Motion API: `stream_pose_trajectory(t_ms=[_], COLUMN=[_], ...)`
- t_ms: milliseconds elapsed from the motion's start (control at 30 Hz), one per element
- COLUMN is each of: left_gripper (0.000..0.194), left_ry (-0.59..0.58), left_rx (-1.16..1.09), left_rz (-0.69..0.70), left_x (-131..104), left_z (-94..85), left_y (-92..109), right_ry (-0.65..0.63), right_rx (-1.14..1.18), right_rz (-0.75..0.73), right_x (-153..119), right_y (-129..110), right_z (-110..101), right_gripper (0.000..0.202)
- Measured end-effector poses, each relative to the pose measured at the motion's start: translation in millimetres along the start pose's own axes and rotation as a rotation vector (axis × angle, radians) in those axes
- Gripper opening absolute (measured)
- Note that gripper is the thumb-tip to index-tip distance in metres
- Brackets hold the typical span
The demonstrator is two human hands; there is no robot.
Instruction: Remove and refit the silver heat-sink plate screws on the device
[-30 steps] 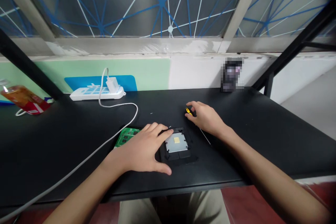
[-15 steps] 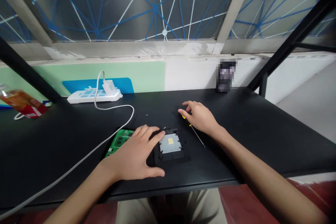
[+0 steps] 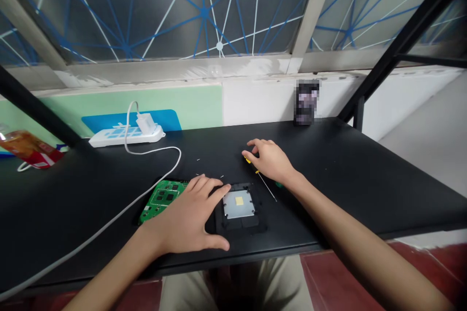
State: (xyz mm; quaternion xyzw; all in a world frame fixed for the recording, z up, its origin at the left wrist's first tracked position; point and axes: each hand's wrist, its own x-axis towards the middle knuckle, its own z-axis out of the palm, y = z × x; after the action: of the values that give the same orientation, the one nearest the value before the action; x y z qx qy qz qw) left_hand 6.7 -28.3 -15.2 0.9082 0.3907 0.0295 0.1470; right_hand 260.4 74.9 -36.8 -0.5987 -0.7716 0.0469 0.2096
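My left hand [image 3: 188, 216] is spread with the thumb well apart from the fingers. It covers part of a green circuit board [image 3: 160, 199], and its index fingertip reaches the edge of a black casing with a silver metal plate [image 3: 233, 208]. A small cream pad [image 3: 239, 200] sits on that plate. To the right, my right hand [image 3: 273, 159] is loosely curved, thumb and index finger apart. Under it lies a screwdriver [image 3: 267, 187] with a yellow handle partly hidden by the hand. A bit of something green [image 3: 279, 184] shows beside the right wrist.
A white power strip [image 3: 109, 137] with a plugged-in charger [image 3: 146, 124] stands by the wall. Its white cable [image 3: 109, 226] crosses the left of the black table. A bottle [image 3: 29, 148] lies far left; a blurred dark object [image 3: 305, 102] leans at the back right.
The view has shifted slightly, moving the background left. More of the circuit board shows beside my left hand, and the green bit appears by my right wrist. Both hands keep nearly the same pose.
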Motion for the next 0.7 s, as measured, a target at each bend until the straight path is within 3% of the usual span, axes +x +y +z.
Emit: stream_pose_trajectory(t_ms=[700], left_gripper=[0.107], left_ry=[-0.009], left_rx=[0.116], left_rz=[0.053], left_x=[49.2], left_z=[2.3], left_y=[25.4], right_ry=[0.003], right_rx=[-0.052], right_rz=[-0.040], right_x=[0.2], right_y=[4.9], right_z=[6.6], right_gripper=[0.034])
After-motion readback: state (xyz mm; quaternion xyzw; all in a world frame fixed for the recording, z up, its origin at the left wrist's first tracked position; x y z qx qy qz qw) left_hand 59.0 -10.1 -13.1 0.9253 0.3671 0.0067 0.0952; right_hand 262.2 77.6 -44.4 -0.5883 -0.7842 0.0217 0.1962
